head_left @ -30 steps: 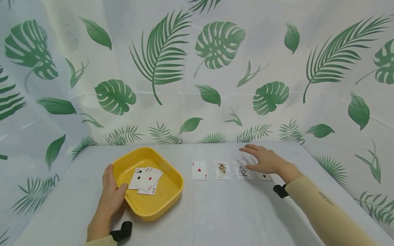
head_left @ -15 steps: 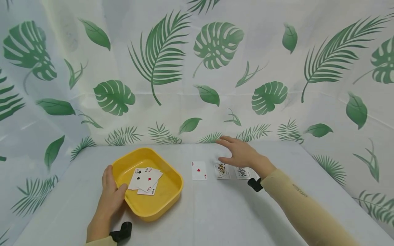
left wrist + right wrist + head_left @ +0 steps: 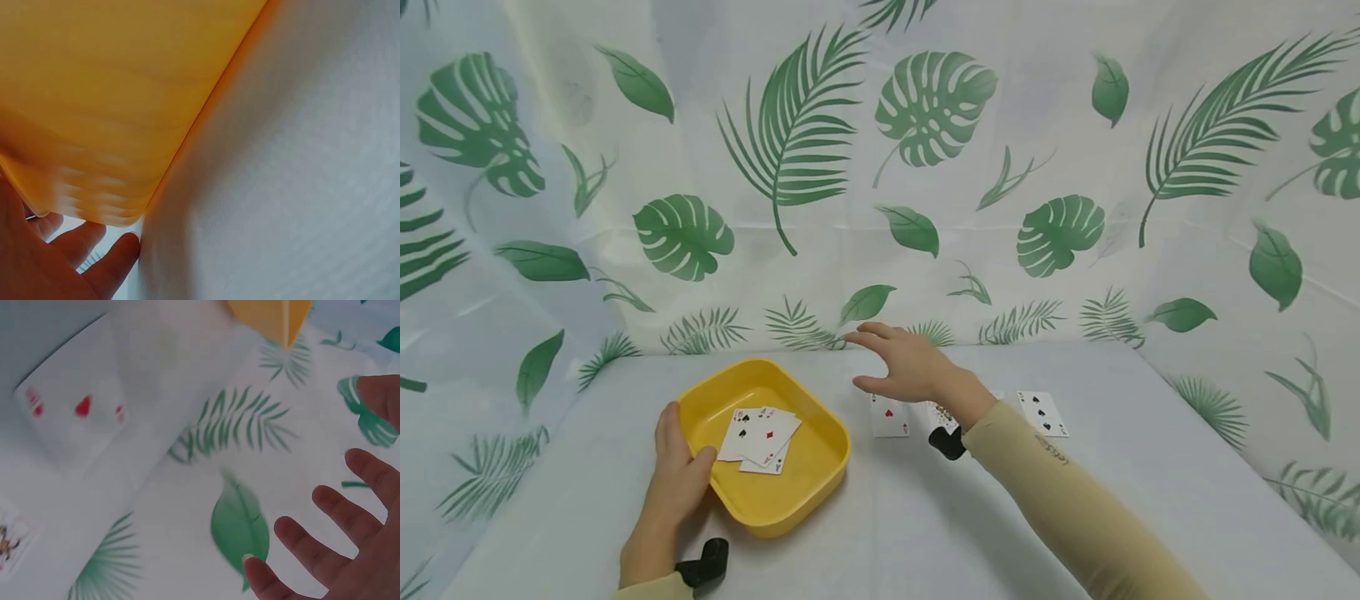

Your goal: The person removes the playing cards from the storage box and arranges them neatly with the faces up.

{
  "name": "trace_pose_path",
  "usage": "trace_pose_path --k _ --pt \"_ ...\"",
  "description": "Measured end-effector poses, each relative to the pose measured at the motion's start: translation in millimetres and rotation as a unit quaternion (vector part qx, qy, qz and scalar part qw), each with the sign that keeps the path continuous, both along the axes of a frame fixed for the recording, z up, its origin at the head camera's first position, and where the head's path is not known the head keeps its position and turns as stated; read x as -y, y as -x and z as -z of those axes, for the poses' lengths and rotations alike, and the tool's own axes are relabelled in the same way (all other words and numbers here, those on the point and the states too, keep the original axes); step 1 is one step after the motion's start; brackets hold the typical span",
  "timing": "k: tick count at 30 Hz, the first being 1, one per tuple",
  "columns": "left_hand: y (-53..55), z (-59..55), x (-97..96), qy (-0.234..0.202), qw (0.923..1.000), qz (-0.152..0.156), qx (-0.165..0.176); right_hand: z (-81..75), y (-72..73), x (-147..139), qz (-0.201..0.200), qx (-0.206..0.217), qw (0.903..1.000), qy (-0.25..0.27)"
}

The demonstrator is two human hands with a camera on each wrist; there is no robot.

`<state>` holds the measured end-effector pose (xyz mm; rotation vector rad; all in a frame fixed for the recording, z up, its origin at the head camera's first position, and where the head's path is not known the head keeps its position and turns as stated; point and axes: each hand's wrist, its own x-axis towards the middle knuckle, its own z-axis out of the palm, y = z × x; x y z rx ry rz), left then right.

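Note:
My left hand holds the left side of a yellow plastic tray, its thumb at the rim. In the left wrist view the fingers lie against the tray's outer wall. Several playing cards lie loosely overlapped inside, an ace of diamonds on top. My right hand, fingers spread and holding nothing, hovers above the left end of a row of face-up cards. Nearest to it is the ace of hearts, partly covered by the hand in the head view. Beside that lies a joker, half hidden by the wrist.
At the row's right end lies a three of spades. Another card between it and the joker is mostly behind my right forearm. A white tablecloth covers the table, and a leaf-printed curtain rises at its back and sides.
My right hand has swept leftward over the row, from the three of spades to above the ace of hearts, uncovering the three of spades. The left hand and tray have stayed in place.

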<state>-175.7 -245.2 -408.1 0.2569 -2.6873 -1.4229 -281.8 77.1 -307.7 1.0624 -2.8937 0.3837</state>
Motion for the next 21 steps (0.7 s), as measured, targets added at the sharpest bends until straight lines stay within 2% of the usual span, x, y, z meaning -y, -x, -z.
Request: trace_pose_path --k 4,10,21 --pt "0.4 0.9 -0.6 0.001 1.0000 0.000 0.005 -3.9 -3.5 22 0.002 0.020 0.9998 0.010" --pt "0.3 1.7 -0.7 -0.001 1.0000 -0.005 0.007 -8.8 -6.8 49 -0.001 0.022 0.9997 0.007" --pt "-1.0 -0.2 -1.2 -0.001 0.9999 -0.001 0.015 -5.2 -10.0 89 -0.046 0.013 0.9989 -0.003"
